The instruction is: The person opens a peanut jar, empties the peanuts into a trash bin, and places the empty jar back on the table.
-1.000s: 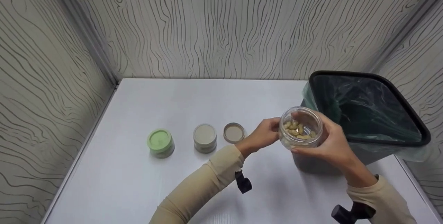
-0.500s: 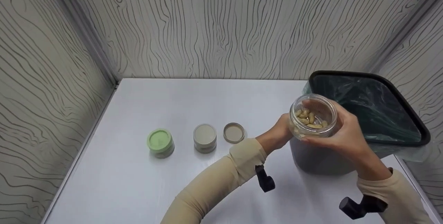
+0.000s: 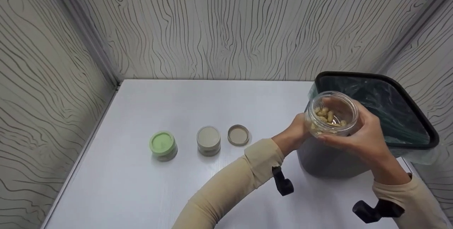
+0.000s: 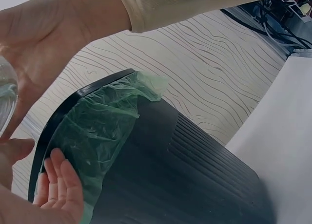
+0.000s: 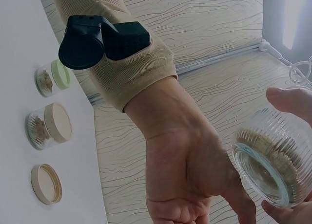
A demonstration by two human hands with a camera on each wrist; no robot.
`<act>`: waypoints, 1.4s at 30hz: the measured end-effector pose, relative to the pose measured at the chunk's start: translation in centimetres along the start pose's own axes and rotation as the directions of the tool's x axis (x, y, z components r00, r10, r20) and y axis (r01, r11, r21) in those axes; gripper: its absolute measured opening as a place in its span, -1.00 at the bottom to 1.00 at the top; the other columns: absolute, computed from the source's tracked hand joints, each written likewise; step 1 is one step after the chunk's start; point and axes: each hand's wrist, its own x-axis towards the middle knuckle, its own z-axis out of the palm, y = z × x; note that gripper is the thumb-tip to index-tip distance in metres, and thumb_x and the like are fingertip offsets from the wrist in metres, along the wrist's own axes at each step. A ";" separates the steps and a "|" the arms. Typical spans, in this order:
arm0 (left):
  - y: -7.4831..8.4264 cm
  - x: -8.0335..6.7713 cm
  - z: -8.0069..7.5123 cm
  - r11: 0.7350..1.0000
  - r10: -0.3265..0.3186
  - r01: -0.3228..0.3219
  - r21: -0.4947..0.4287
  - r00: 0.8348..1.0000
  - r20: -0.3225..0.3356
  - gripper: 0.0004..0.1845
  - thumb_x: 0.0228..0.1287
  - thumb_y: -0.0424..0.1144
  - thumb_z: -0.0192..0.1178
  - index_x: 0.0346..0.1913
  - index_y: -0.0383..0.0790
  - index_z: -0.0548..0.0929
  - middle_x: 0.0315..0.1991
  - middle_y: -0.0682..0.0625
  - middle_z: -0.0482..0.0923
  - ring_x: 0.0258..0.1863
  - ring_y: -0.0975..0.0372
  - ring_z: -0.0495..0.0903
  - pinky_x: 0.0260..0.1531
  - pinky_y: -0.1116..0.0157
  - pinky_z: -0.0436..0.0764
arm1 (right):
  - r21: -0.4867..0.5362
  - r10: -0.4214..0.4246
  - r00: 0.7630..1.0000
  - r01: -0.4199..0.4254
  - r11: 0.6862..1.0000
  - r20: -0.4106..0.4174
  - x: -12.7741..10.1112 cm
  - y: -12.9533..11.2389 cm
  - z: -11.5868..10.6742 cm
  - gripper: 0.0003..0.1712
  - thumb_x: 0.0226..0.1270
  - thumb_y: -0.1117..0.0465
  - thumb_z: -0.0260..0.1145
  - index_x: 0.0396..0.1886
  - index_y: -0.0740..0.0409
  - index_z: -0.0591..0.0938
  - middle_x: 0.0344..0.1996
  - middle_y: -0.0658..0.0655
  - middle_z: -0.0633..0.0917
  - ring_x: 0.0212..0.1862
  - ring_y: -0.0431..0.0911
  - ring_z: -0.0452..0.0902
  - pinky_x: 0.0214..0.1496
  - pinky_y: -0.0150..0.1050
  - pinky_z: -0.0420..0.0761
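Black ribbed bin (image 4: 195,180) with green liner (image 4: 97,131) filled the frame. Right hand (image 4: 44,34) was above it, left hand (image 4: 58,190) at lower left, fingers against the liner. Clear jar (image 4: 6,97) edge was barely visible at far left.

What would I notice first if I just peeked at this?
You'd spot the clear open jar with pale nuts in it, gripped by the right hand and steadied by the left hand at the near rim of the black bin with its green bag. Next, the green-lidded jar standing at the table's left.
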 end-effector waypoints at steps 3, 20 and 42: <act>0.1 0.1 0.2 0.997 -0.040 0.041 0.058 0.999 -0.018 -0.75 0.18 -0.61 0.00 -0.10 -0.66 0.53 -0.60 0.17 0.33 -0.58 0.40 0.31 -0.53 0.54 0.38 | 0.007 -0.016 1.000 0.016 1.000 -0.012 0.0 0.0 -0.4 0.04 -0.49 0.77 0.46 0.24 0.38 0.44 0.05 0.02 0.70 0.14 -0.25 0.55 0.18 -0.50 0.39; 1.2 -0.1 -1.0 0.979 -0.179 0.185 0.087 0.981 -0.073 -0.89 0.28 -0.34 0.18 -0.35 -0.33 0.64 -0.47 0.00 0.63 -0.47 0.30 0.63 -0.27 0.37 0.72 | 0.093 -0.092 0.995 0.095 0.991 -0.039 0.3 -0.1 -2.1 -0.02 -0.44 0.84 0.38 0.21 0.46 0.43 0.04 0.08 0.69 0.10 -0.21 0.56 0.09 -0.58 0.54; 1.1 -0.5 -2.3 0.982 -0.180 0.181 -0.050 0.983 0.031 -0.77 0.23 -0.43 0.20 -0.49 -0.10 0.45 -0.56 0.07 0.57 -0.62 0.36 0.58 -0.56 0.53 0.58 | -0.336 0.009 0.988 -0.061 0.940 -0.156 0.0 1.4 -5.7 0.01 -0.33 0.68 0.49 0.28 0.20 0.43 0.05 -0.23 0.58 0.04 -0.37 0.45 -0.02 -0.73 0.46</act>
